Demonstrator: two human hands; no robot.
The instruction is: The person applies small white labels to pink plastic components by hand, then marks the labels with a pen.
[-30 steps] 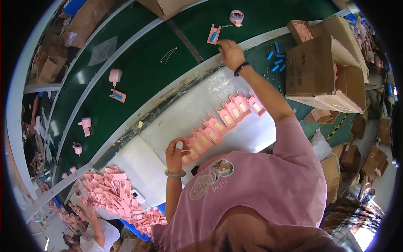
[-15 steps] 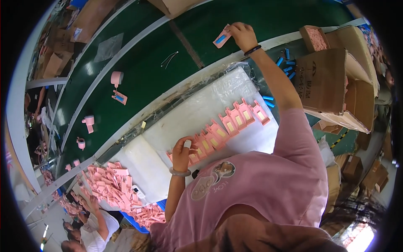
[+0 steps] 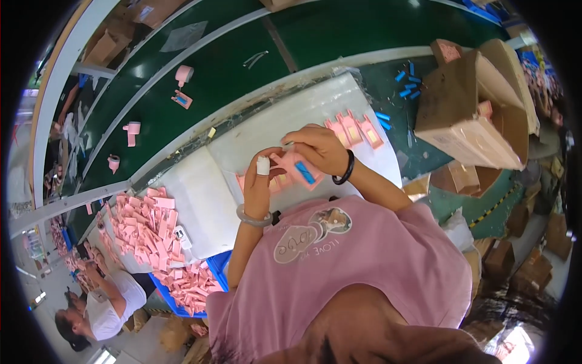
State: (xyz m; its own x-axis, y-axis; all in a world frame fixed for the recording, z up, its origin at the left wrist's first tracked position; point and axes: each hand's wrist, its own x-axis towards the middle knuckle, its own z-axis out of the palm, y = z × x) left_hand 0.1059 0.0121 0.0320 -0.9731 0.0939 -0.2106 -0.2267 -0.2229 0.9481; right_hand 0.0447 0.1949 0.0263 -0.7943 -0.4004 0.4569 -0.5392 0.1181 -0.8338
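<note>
My left hand [image 3: 260, 185], with a white wrap on one finger and a pale bangle at the wrist, meets my right hand [image 3: 318, 148], which wears a black wristband. Together they hold a flat pink piece with a blue insert [image 3: 301, 170] just above the white sheet [image 3: 200, 194]. Under the hands more pink pieces lie on the sheet, partly hidden. A short row of pink pieces [image 3: 354, 128] lies just beyond my right hand.
Small blue parts [image 3: 405, 85] lie near an open cardboard box [image 3: 467, 109] at the right. A heap of pink pieces [image 3: 148, 227] spills over a blue bin [image 3: 182, 306] at the left. Pink items [image 3: 182, 76] ride the green belt [image 3: 230, 36]. Another person [image 3: 103, 309] works at the lower left.
My right hand has come back from the far edge by the belt and joined my left hand on a pink piece. The row of pink pieces now sits beyond the hands.
</note>
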